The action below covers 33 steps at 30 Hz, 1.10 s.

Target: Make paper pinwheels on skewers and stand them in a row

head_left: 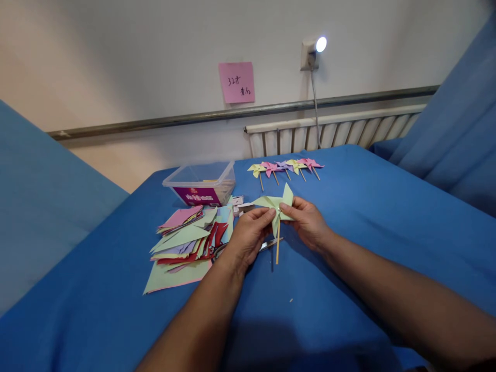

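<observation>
A pale green paper pinwheel (285,199) on a thin wooden stick is held up between both my hands over the blue cloth. My left hand (250,232) pinches its left side, thumb near the centre. From the other side my right hand (308,219) grips the paper, its thumb also close to the centre. The stick (278,243) hangs straight down below. Under my left hand lie scissors (270,244), partly hidden by the hand and wrist. Just behind that hand are small white boxes (238,201), partly covered.
To the left, a pile of coloured paper pieces (186,240) lies before a clear plastic box (199,178) holding sticks. Several finished pinwheels (284,166) lie in a row at the back. A radiator (333,132) and a metal rail (174,121) run along the wall.
</observation>
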Available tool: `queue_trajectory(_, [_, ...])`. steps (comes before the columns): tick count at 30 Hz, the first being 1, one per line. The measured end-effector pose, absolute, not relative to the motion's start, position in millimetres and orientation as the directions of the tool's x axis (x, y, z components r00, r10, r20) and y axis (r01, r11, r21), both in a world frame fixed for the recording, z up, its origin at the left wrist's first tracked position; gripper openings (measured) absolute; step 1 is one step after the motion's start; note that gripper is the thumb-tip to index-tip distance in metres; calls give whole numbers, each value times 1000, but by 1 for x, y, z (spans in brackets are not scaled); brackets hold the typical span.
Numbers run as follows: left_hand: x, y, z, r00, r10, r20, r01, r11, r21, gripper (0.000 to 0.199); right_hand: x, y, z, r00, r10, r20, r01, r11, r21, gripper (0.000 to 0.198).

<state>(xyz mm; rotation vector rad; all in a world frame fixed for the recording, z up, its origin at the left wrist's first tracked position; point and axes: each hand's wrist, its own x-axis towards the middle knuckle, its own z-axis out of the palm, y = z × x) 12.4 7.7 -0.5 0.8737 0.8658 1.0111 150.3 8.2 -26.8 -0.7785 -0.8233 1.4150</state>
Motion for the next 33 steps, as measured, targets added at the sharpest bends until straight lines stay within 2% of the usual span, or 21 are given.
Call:
queue_trajectory(6, [13,7,1,245,945,-214,-355,293,887,27,146,9,-30,22,996,90,-490,89,-867,29])
queue_trajectory(12, [15,7,0,211,942,-260,-294,315,903,32,145,9,-35,33,986,162,-361,163,-918,33])
queue_trajectory(14, [15,8,0,173,947,-270,-278,310,909,31,147,7,-32,94,971,221,-266,239,-934,46])
queue_trajectory(17, [15,8,-2,122,962,-246,-251,269,930,28,153,3,-25,196,891,410,20,414,-910,67])
queue_trajectory(20, [16,8,-4,101,971,-214,-191,231,954,27,157,0,-20,118,792,599,303,546,-781,53])
queue_trajectory(22, [16,9,-5,88,978,-189,-162,201,966,27,158,-1,-20,36,763,645,376,588,-716,38])
queue_trajectory(27, [16,9,-5,88,980,-176,-137,187,973,28,156,3,-27,-1,765,644,388,594,-704,23])
queue_trajectory(33, [16,9,-6,105,978,-183,-166,198,966,29,156,3,-27,-5,774,633,345,595,-726,18])
